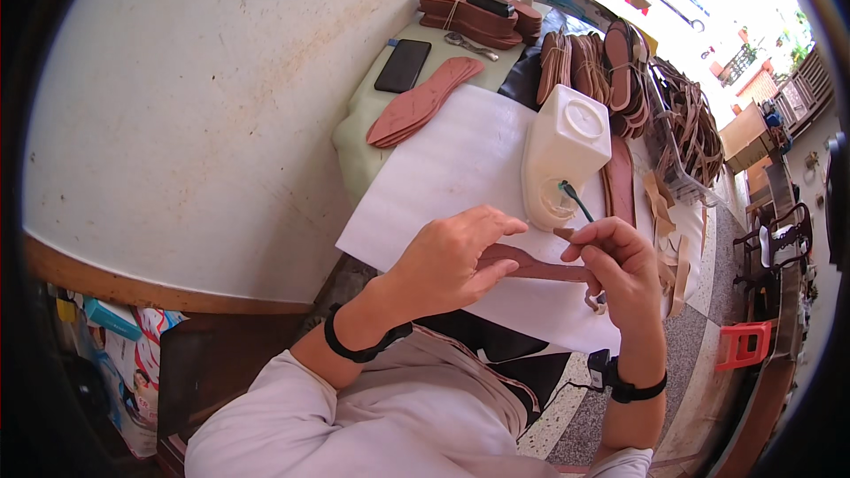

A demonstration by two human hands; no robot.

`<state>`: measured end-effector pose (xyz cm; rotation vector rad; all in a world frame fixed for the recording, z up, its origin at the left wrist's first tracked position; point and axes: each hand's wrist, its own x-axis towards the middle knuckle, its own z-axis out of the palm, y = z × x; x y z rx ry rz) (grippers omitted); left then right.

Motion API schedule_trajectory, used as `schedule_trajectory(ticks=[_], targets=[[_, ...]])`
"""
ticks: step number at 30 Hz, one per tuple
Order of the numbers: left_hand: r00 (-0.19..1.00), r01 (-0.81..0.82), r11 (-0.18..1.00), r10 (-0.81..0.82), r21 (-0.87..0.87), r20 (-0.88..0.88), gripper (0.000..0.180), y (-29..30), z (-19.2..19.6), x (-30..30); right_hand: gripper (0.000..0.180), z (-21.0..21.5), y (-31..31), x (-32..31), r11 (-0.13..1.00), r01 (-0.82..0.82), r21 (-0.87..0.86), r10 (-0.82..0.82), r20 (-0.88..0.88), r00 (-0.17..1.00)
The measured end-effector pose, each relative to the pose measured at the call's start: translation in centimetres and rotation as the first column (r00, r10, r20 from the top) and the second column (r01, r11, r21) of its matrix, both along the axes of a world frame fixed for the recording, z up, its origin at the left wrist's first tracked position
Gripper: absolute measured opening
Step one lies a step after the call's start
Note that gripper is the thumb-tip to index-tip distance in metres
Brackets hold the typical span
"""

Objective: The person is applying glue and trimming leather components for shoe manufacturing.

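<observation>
My right hand pinches a small brown strip between thumb and fingertips; its short end sticks out to the left. My left hand hovers beside it, thumb and fingers apart, with nothing visible between them. Below both hands a reddish-brown insole lies across the white sheet, partly covered by the hands. Just beyond stands a white plastic container with a round opening low on its near side. A green-handled brush leans out of that opening.
At the back left lie a stack of insoles, a black phone and a bound insole bundle. Strapped bundles and a clear crate of straps line the right. A red stool stands on the floor.
</observation>
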<state>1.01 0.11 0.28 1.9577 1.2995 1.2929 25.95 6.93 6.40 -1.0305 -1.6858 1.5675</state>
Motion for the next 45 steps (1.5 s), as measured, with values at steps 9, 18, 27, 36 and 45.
schedule_trajectory(ticks=[9, 18, 27, 36, 45], targets=[[1.000, -0.001, 1.000, 0.001, 0.031, -0.008, 0.038, 0.0, 0.0, 0.2, 0.020, -0.4, -0.3, -1.1, 0.999, -0.019, 0.037, 0.020, -0.026, 0.999], [0.998, -0.009, 1.000, 0.010, -0.018, 0.069, 0.046, -0.1, -0.2, 0.1, 0.021, 0.0, -0.3, -2.2, 0.991, -0.096, -0.095, 0.099, 0.023, 0.995], [0.995, 0.003, 0.999, 0.002, -0.040, 0.103, 0.042, -0.1, -0.5, -0.2, 0.019, 0.2, 0.2, -3.3, 0.960, -0.231, -0.158, 0.248, 0.093, 0.964], [0.994, 0.016, 0.999, -0.011, -0.045, 0.107, 0.036, 0.0, -0.2, -0.2, 0.017, -0.5, 0.4, -3.3, 0.959, -0.250, -0.132, 0.263, 0.101, 0.959], [0.990, 0.026, 1.000, -0.025, -0.010, 0.136, 0.030, 0.2, -0.3, -0.1, 0.016, -1.0, 0.4, -3.5, 0.961, -0.260, -0.093, 0.268, 0.082, 0.960]])
